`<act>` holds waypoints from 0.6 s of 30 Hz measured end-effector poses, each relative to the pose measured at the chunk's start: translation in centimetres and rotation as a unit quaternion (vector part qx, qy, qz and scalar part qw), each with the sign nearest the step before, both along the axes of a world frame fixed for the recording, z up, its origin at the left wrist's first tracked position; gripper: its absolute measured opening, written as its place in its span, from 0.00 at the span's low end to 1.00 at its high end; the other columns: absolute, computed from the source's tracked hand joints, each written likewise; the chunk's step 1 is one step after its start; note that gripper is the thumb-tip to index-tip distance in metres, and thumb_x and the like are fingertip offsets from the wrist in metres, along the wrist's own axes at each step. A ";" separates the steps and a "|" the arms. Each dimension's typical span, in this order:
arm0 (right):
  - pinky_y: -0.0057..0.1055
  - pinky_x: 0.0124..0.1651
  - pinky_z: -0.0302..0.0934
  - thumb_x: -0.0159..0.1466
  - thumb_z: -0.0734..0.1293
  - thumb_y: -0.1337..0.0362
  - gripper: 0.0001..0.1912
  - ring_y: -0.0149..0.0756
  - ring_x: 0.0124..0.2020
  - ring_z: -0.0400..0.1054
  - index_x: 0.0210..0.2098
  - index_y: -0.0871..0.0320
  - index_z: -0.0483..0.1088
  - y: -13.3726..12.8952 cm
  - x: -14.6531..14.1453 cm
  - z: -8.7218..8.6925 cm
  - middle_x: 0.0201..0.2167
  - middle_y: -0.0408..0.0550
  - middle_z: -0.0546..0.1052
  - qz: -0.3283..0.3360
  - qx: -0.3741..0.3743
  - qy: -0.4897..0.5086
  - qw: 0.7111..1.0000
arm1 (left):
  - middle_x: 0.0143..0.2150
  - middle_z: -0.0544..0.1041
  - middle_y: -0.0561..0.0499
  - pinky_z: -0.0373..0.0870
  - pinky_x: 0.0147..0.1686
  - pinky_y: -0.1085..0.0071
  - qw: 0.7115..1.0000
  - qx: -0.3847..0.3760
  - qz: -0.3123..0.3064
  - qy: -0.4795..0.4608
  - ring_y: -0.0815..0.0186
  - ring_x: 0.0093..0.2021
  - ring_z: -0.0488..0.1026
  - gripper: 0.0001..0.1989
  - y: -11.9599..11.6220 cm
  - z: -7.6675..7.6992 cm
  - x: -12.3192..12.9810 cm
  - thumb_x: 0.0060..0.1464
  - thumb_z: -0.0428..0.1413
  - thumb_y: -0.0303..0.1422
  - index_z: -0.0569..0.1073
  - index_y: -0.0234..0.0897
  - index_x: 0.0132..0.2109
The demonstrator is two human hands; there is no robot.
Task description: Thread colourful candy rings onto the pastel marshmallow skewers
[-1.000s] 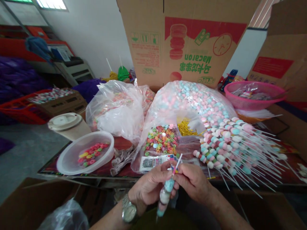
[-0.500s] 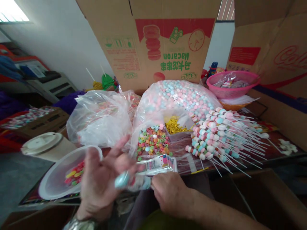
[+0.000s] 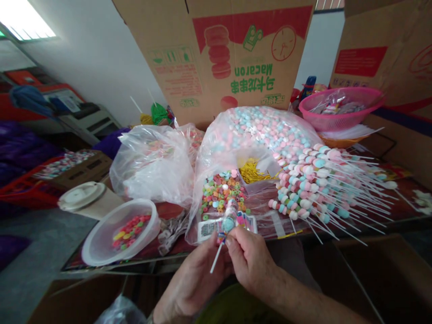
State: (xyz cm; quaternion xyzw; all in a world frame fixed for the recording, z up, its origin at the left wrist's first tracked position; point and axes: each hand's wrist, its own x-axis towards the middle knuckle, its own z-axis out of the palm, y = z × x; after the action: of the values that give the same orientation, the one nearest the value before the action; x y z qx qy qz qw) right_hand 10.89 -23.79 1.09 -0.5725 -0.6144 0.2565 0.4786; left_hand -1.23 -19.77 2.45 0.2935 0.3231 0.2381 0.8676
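Both hands meet at the table's front edge around a wrapped candy skewer (image 3: 228, 223). Its white stick points down toward me and its candies point away. My right hand (image 3: 251, 256) pinches the wrapper at the lower end of the candies. Close beside the stick, my left hand (image 3: 199, 274) has its fingers pressed together at the gathered wrapper, partly hidden. Under the skewer lie printed packets (image 3: 206, 229). Just beyond are loose ring candies (image 3: 216, 191) on clear plastic and a tray of yellow ties (image 3: 253, 171).
Finished-looking candy skewers (image 3: 313, 184) are piled at the right, below a pink basket (image 3: 340, 108). A big bag of pastel candies (image 3: 263, 130) stands behind. At the left are a white bowl (image 3: 97, 243), a lidded cup (image 3: 87, 198) and a clear bag (image 3: 155, 166).
My left hand has moved right from beside the bowl to meet my right hand. The skewer has turned from sideways to pointing away, with its stick toward me. The view has shifted left.
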 end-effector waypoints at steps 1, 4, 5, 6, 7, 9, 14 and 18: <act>0.27 0.25 0.51 0.65 0.54 0.61 0.14 0.31 0.22 0.60 0.23 0.55 0.58 0.0 -0.1 -0.1 0.19 0.42 0.65 -0.002 -0.039 0.051 0.998 | 0.36 0.78 0.45 0.69 0.45 0.63 0.999 0.012 0.032 0.011 0.57 0.42 0.74 0.17 -0.1 -0.1 0.2 0.50 0.58 0.43 0.76 0.34 0.41; 0.25 0.20 0.49 0.66 0.53 0.54 0.20 0.28 0.16 0.54 0.20 0.54 0.54 0.3 -0.5 -0.6 0.13 0.37 0.59 0.021 -0.147 0.192 0.970 | 0.35 0.78 0.48 0.69 0.43 0.67 0.989 0.054 0.125 0.054 0.60 0.40 0.75 0.10 -0.4 -0.2 1.0 0.45 0.63 0.34 0.76 0.35 0.36; 0.24 0.19 0.48 0.65 0.53 0.53 0.21 0.27 0.15 0.53 0.19 0.54 0.54 0.4 -0.5 -0.7 0.11 0.36 0.57 0.031 -0.161 0.214 0.963 | 0.34 0.78 0.48 0.70 0.42 0.68 0.986 0.062 0.141 0.061 0.60 0.39 0.75 0.10 -0.4 -0.2 1.3 0.45 0.62 0.34 0.75 0.35 0.36; 0.24 0.19 0.48 0.65 0.54 0.52 0.21 0.26 0.15 0.53 0.18 0.55 0.54 0.5 -0.5 -0.9 0.11 0.36 0.57 0.037 -0.163 0.223 0.960 | 0.34 0.78 0.48 0.70 0.40 0.68 0.985 0.067 0.148 0.064 0.60 0.38 0.75 0.10 -0.4 -0.2 1.5 0.46 0.62 0.35 0.75 0.35 0.36; 0.23 0.18 0.48 0.65 0.55 0.51 0.22 0.25 0.14 0.53 0.18 0.55 0.54 0.5 -0.4 -1.1 0.10 0.35 0.57 0.041 -0.165 0.223 0.960 | 0.34 0.78 0.48 0.70 0.39 0.68 0.984 0.074 0.150 0.066 0.60 0.38 0.75 0.11 -0.4 -0.3 1.7 0.46 0.61 0.36 0.75 0.35 0.37; 0.23 0.17 0.48 0.64 0.55 0.50 0.24 0.25 0.12 0.52 0.17 0.56 0.55 0.4 0.1 -1.5 0.09 0.35 0.57 0.054 -0.182 0.214 0.958 | 0.34 0.78 0.49 0.70 0.39 0.68 0.979 0.109 0.156 0.076 0.61 0.37 0.75 0.12 -0.2 -0.5 1.8 0.46 0.60 0.36 0.74 0.35 0.38; 0.27 0.28 0.61 0.62 0.60 0.50 0.18 0.33 0.26 0.67 0.26 0.58 0.66 -0.6 1.7 -2.0 0.22 0.44 0.72 -0.013 -0.150 0.192 0.970 | 0.24 0.74 0.56 0.68 0.29 0.72 0.933 0.267 0.168 0.175 0.68 0.23 0.70 0.19 -0.3 -2.4 2.1 0.48 0.60 0.37 0.70 0.39 0.48; 0.33 0.39 0.65 0.60 0.63 0.53 0.16 0.37 0.37 0.70 0.42 0.57 0.65 -1.9 3.7 -2.8 0.35 0.48 0.75 -0.089 -0.097 0.280 0.951 | 0.26 0.75 0.51 0.65 0.29 0.71 0.864 0.432 -0.044 0.253 0.65 0.23 0.69 0.22 -2.3 -3.5 3.7 0.52 0.56 0.36 0.69 0.38 0.54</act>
State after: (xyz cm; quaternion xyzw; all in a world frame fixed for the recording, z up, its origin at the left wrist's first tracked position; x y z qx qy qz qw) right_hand 14.58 -25.65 -1.74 -0.5733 -0.3746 0.4211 0.5947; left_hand 2.51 -22.08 -1.07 0.7034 0.3830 0.2326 0.5517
